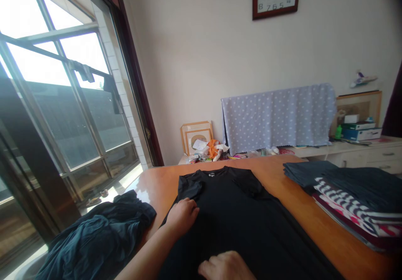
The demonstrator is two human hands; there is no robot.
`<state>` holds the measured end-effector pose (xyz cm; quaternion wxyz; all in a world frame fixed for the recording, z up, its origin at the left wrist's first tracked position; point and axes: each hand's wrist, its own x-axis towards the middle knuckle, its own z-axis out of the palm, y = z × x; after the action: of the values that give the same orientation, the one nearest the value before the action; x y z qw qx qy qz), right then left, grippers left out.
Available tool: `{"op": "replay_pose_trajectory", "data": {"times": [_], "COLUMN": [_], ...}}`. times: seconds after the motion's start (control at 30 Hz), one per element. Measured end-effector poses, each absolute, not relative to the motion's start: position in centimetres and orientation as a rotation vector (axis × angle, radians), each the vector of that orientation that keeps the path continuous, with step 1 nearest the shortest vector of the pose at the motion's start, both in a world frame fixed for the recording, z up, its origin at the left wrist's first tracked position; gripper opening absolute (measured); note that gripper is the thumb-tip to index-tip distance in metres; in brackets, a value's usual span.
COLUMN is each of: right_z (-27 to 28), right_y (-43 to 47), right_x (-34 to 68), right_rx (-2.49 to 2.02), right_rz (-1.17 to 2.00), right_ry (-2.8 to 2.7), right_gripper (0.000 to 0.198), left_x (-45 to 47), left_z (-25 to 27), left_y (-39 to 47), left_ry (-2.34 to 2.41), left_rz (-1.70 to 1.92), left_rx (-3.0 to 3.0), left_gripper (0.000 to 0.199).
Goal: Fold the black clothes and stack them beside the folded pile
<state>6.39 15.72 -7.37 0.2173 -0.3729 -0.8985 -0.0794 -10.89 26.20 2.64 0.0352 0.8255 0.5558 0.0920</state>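
Note:
A black short-sleeved T-shirt (232, 213) lies spread over the table, its neckline towards the far edge and both sleeves laid inward. My left hand (184, 213) rests on the shirt's left side just below the sleeve, fingers curled in on the cloth. Lower down, near the bottom of the view, my right hand (226, 265) is closed over the middle of the shirt with its fingers bent against the fabric. The fingertips of both hands are partly hidden. The shirt's hem runs out of view.
A rumpled dark garment pile (97, 238) lies at the left. On the right, a stack of folded clothes (354, 200) sits on the orange-brown table (270, 164). Behind stand picture frames (197, 137), a polka-dot cloth cover (279, 118) and a cabinet (383, 156). A large window (75, 104) fills the left.

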Motion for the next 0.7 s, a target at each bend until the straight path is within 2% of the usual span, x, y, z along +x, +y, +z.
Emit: {"op": "replay_pose_trajectory", "data": {"times": [0.3, 0.47, 0.7], "right_z": [-1.9, -0.6, 1.1], "right_y": [12.4, 11.2, 10.0], "right_x": [7.2, 7.9, 8.9], "right_rx": [-1.178, -1.173, -1.244], "right_rz": [-0.032, 0.054, 0.156], "right_ry": [-2.592, -2.601, -2.664], "right_gripper": [0.017, 0.026, 0.038], "left_x": [-10.9, -11.0, -11.3], "left_z": [0.6, -0.6, -1.2], "left_y": [19.4, 17.8, 17.7], "left_ry": [1.815, 1.879, 1.827], "left_rz": [0.245, 0.401, 0.517], "left_rx": [2.566, 2.573, 2.600], "left_gripper": [0.026, 0.037, 0.039]}}
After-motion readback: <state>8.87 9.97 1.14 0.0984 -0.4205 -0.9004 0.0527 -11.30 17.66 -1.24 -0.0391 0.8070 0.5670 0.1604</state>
